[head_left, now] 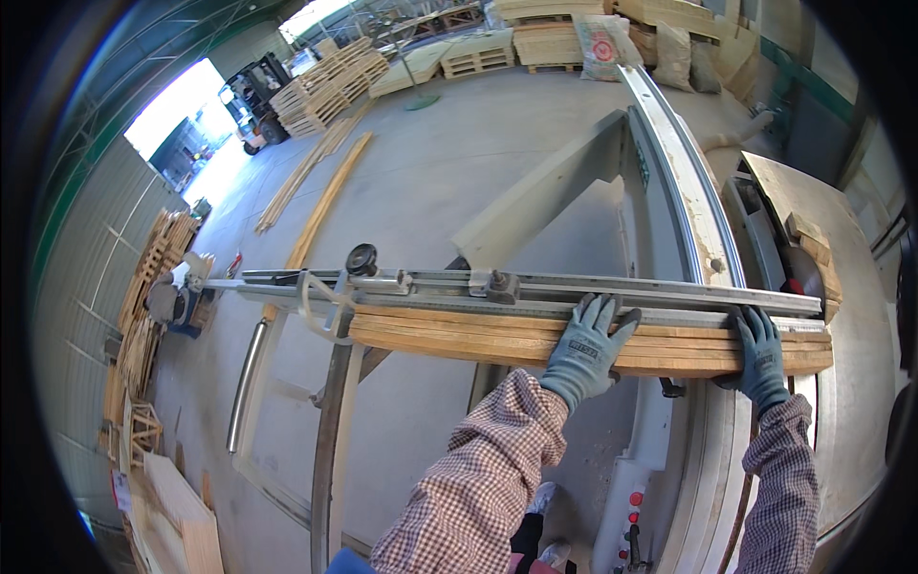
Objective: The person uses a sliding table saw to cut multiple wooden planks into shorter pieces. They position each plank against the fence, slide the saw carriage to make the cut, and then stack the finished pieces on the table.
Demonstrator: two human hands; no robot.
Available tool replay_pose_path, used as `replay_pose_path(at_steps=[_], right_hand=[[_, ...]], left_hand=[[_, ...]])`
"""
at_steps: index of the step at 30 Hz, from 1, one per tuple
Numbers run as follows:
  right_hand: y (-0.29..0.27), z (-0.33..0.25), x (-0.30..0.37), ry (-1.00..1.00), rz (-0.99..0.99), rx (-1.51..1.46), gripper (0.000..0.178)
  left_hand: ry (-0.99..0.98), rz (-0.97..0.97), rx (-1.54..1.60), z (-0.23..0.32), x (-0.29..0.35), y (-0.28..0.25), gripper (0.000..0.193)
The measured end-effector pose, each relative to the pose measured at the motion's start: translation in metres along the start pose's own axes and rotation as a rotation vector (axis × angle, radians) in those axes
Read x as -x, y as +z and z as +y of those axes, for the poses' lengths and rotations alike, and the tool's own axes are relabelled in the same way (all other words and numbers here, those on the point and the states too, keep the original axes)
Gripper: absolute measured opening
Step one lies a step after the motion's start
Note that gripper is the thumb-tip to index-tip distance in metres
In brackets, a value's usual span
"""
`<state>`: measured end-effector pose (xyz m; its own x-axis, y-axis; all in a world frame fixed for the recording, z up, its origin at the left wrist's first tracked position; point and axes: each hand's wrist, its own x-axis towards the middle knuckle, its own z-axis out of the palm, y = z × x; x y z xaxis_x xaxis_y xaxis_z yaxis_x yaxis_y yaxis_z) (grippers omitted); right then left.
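A bundle of long wooden strips (459, 335) lies side by side across the sliding saw's frame, against the metal crosscut fence (564, 285). My left hand (585, 356), in a blue-grey work glove, grips the bundle right of its middle, fingers reaching over toward the fence. Near the bundle's right end my right hand (760, 359), gloved alike, is closed over the strips. Their left ends meet a pale looped stop (325, 308) on the fence. Beyond my right hand, a round saw blade (801, 272) stands beside wood offcuts (813, 247).
The metal saw table (851, 421) is on the right, with a long sliding rail (684, 182) running away from me. Red buttons (635, 499) sit on the machine below. Far left are a person (172, 302), a forklift (258, 105) and stacked pallets (325, 86). Long boards (330, 201) lie on the floor.
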<state>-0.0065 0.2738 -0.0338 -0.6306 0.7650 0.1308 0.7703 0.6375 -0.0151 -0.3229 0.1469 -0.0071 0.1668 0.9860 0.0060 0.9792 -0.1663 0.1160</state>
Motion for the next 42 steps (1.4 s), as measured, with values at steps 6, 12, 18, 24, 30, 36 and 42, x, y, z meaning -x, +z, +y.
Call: replay_pose_path(at_steps=[6, 12, 18, 24, 30, 36, 42], right_hand=[[-0.002, -0.004, 0.008, -0.018, 0.063, 0.006, 0.12], [-0.003, -0.028, 0.012, -0.005, 0.177, -0.083, 0.112], [-0.004, -0.038, 0.01, -0.017, 0.486, -0.101, 0.057], [-0.043, -0.106, 0.065, 0.035, -0.023, -0.031, 0.004], [-0.108, -0.199, 0.239, 0.143, 0.402, -0.033, 0.01], [-0.181, -0.283, 0.339, 0.242, 0.011, -0.164, 0.03], [-0.176, -0.334, 0.474, 0.615, 0.365, -0.093, 0.019]], left_hand=[[0.006, -0.069, 0.036, 0.0, 0.002, -0.006, 0.087], [0.008, -0.056, 0.007, -0.009, 0.008, -0.004, 0.092], [0.061, 0.341, 0.052, 0.007, 0.013, 0.011, 0.086], [0.02, 0.35, 0.03, 0.012, 0.114, -0.005, 0.069], [0.361, 0.259, 0.079, 0.045, 0.222, -0.055, 0.082], [0.574, 0.175, 0.114, 0.051, 0.286, -0.062, 0.075], [0.909, 0.059, 0.198, 0.143, 0.297, -0.097, 0.07]])
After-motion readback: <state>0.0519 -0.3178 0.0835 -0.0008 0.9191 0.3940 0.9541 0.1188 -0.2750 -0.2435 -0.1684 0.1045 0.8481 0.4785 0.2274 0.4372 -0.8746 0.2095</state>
